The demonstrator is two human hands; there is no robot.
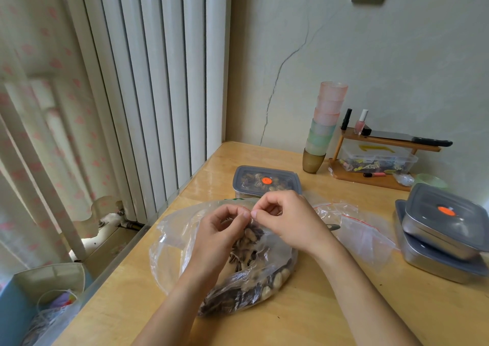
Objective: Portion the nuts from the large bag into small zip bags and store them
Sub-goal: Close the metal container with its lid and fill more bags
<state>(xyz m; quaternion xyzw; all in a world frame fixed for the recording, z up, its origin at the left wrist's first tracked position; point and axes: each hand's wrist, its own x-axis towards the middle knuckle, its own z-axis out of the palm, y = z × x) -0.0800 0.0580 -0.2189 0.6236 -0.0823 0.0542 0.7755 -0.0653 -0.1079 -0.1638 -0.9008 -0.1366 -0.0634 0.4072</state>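
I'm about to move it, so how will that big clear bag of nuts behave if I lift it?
The large bag looks thin and crumpled, so it will probably flop and sag. The nuts pool along its near end, so it likely hangs bottom-heavy. On the glossy table it may slide easily.

left grip [225,225], right grip [284,217]: fingers curled, thumbs pinching, tips meeting.

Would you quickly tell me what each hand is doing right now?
Left hand: pinching the top edge of the clear bag of nuts.
Right hand: pinching the same edge.
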